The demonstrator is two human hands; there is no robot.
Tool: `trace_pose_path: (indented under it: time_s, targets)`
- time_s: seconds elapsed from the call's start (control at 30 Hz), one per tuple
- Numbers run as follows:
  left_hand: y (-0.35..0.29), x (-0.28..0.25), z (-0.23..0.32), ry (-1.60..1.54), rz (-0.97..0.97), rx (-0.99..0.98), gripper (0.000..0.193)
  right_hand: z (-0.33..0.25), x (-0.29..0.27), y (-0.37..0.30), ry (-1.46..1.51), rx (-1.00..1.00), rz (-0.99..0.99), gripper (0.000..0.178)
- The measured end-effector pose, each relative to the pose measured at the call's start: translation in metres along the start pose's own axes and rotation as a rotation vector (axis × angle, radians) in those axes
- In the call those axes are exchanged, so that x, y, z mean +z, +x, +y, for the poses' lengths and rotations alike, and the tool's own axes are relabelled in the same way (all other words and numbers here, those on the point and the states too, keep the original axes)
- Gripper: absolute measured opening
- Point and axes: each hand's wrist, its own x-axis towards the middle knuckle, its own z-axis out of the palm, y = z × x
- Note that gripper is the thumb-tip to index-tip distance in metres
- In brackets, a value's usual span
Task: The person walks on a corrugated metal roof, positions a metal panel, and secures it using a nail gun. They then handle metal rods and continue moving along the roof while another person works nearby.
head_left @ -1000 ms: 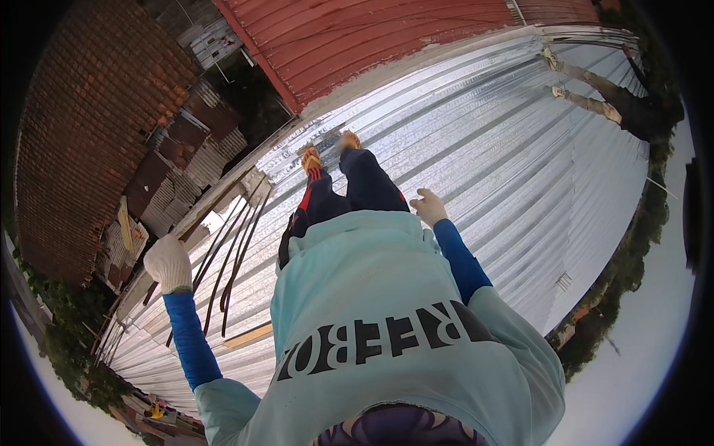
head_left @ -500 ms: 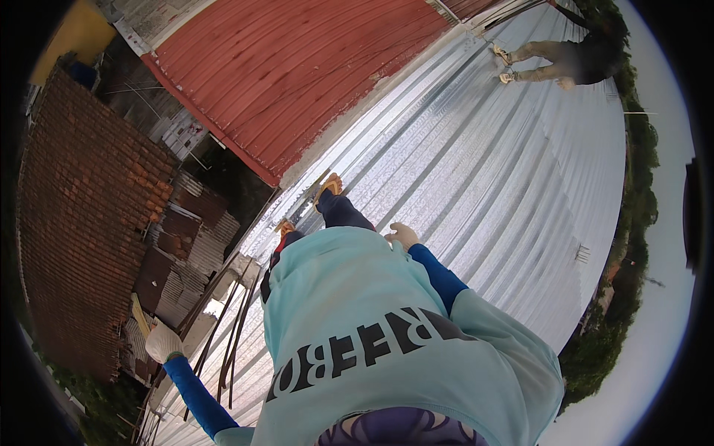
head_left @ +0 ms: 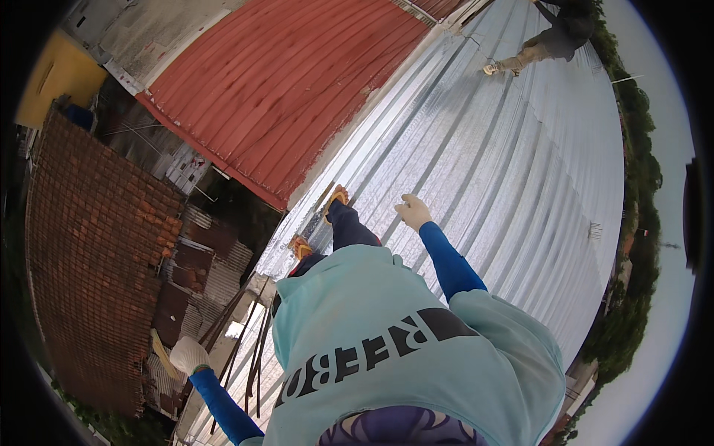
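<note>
My left hand (head_left: 190, 355), in a whitish knit glove, is held out low on the left, beyond the roof's edge in the picture. It is closed around a flat, pale yellow stick (head_left: 161, 354); whatever is at the stick's other end cannot be made out. My right hand (head_left: 413, 212), also gloved, hangs over the silvery ribbed metal roof (head_left: 476, 163) with its fingers loosely bent and apart, holding nothing. My feet, in sandals (head_left: 333, 201), stand on the roof sheets close to their left border.
A red ribbed roof (head_left: 275, 89) adjoins at upper left. A dark gap and a tiled roof (head_left: 97, 267) lie beyond the left edge. Several thin dark rods (head_left: 256, 357) are beside my left forearm. Another person (head_left: 554, 41) is on the metal roof at upper right.
My right hand has swung forward, away from my body. My left hand has shifted slightly right with the stick. The other person has moved farther up, legs now overlapping.
</note>
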Motion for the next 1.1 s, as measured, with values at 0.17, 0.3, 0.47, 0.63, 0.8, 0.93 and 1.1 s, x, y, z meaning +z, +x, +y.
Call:
trace_pose_path:
  time_s: [0.17,0.3,0.47,0.63,0.8,0.93,1.1]
  targets:
    - [-0.010,0.003,-0.002,-0.005,0.050,0.084,0.019,0.020,0.059,-0.084,-0.110,0.103,-0.167,0.067]
    - [-0.006,0.013,0.001,-0.043,0.128,0.133,0.017,0.143,0.095,-0.114,-0.324,0.132,-0.289,0.056]
    - [0.001,0.026,-0.010,-0.059,0.123,0.098,0.017,0.184,0.100,-0.126,-0.438,0.196,-0.320,0.051]
    - [0.004,0.017,-0.010,-0.085,0.153,0.128,0.017,0.157,0.082,-0.108,-0.281,0.178,-0.207,0.065]
    - [0.020,0.043,-0.025,-0.088,0.237,0.121,0.019,0.054,0.058,-0.084,-0.110,0.058,-0.161,0.069]
    - [0.020,0.036,-0.031,-0.114,0.179,0.143,0.024,0.015,0.031,-0.074,-0.030,0.032,-0.129,0.068]
    - [0.019,0.038,-0.034,-0.125,0.200,0.147,0.026,0.056,0.017,-0.059,-0.159,0.018,-0.117,0.067]
